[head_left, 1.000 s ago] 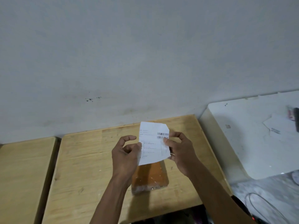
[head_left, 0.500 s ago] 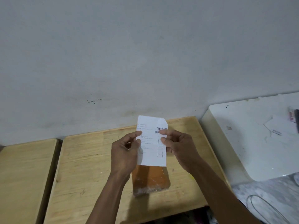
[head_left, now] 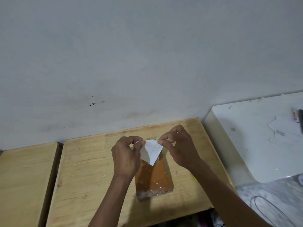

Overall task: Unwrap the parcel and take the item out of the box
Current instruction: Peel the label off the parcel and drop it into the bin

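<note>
A brown parcel (head_left: 153, 179) wrapped in clear shiny plastic lies flat on a wooden table (head_left: 91, 169). Above its far end I hold a white printed paper slip (head_left: 151, 151), folded over so that it hangs as a downward point. My left hand (head_left: 127, 154) pinches the slip's left upper corner between thumb and forefinger. My right hand (head_left: 177, 145) pinches the right upper corner the same way. Both hands hover above the parcel and hide its far end.
A second wooden table (head_left: 24, 177) stands to the left across a narrow gap. At the right is a white surface (head_left: 255, 145) with paper scraps and a dark object at its far right. A grey wall rises behind. A thin wire loop (head_left: 268, 208) lies lower right.
The slip was held upright and flat; it is now folded down into a smaller triangle. Both hands have dropped lower and closer to the parcel.
</note>
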The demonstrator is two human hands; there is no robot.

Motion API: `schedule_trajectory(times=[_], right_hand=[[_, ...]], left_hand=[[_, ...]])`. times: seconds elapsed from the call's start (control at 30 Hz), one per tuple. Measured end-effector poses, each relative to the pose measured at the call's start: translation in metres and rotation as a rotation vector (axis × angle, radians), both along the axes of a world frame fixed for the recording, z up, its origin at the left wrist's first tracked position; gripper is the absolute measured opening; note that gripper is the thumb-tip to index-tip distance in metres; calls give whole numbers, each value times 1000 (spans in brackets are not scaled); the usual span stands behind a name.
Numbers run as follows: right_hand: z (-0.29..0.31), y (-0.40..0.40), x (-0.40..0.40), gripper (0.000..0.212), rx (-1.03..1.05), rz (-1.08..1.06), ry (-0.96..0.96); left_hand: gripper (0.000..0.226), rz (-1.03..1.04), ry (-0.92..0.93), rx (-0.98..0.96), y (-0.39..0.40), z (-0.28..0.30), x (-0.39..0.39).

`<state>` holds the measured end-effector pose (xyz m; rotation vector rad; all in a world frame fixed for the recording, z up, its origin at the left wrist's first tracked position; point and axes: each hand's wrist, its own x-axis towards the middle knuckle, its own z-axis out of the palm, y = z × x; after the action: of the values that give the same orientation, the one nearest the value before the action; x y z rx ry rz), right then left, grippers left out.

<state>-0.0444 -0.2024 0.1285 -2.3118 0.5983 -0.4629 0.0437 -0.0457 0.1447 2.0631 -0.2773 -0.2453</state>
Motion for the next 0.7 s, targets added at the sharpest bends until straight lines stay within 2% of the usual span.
schedule_trajectory(times=[0.13,0.33,0.43,0.57,0.63,0.7], right_hand=[[-2,5,10,28,-170,88,84],[11,5,18,15,-352,217,22],[13,3,21,16,-304,251,33],[17,-3,23,16,-230,230,60],[20,-4,24,17,-240,238,82],[24,-6,24,17,-187,222,67]], left_hand=[[10,-51,-12,75,-2,6,2],[7,-111,-56,120,-1,7,12],[6,-159,-98,172,1,11,17],[25,-240,-176,320,-2,24,19],[23,-263,-210,368,-4,26,21],[21,-269,-241,335,-5,24,24]])
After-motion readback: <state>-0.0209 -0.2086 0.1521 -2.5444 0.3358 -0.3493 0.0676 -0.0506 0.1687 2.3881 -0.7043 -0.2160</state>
